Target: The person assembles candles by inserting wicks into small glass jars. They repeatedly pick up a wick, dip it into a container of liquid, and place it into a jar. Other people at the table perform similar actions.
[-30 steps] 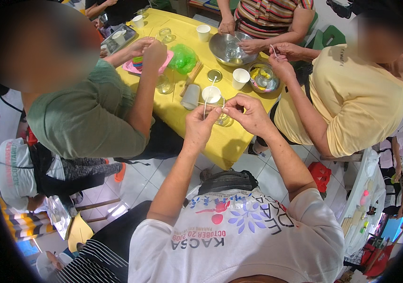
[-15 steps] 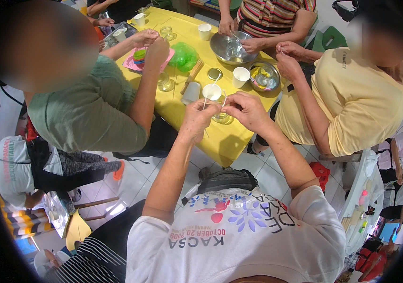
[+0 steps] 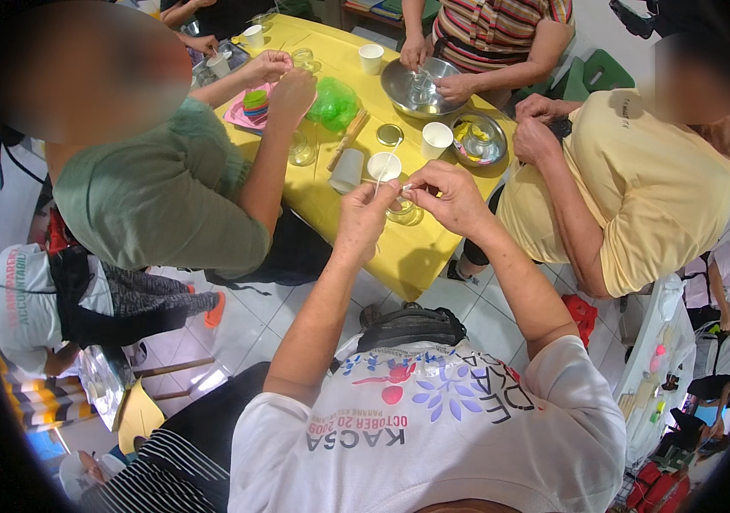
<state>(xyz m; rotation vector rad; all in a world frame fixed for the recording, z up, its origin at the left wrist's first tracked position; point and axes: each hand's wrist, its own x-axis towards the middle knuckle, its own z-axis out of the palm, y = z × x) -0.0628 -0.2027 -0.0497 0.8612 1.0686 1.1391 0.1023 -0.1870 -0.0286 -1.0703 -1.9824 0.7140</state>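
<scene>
Over the near end of the yellow table, both my hands are raised with fingertips close together. My left hand (image 3: 363,215) pinches a thin white string (image 3: 379,181), its end sticking up past the fingers. In my right hand (image 3: 449,198), thumb and forefinger are closed on a small white piece of what looks like the same string. The short stretch between the fingertips is too small to make out. Below my hands stands a glass jar (image 3: 405,212), partly covered by them. Just beyond is a white paper cup (image 3: 385,168) with a thin pale stick leaning in it.
On the yellow table (image 3: 416,265) are another paper cup (image 3: 437,139), a tipped grey cup (image 3: 347,171), a round lid (image 3: 389,134), a green plastic bag (image 3: 332,103) and steel bowls (image 3: 399,84). Co-workers sit close on the left (image 3: 160,188) and right (image 3: 638,179), another across.
My fingertips have drawn slightly closer together, and the string's upright end by my left hand has shifted a little right. The co-worker on the right has brought their hands nearer their body.
</scene>
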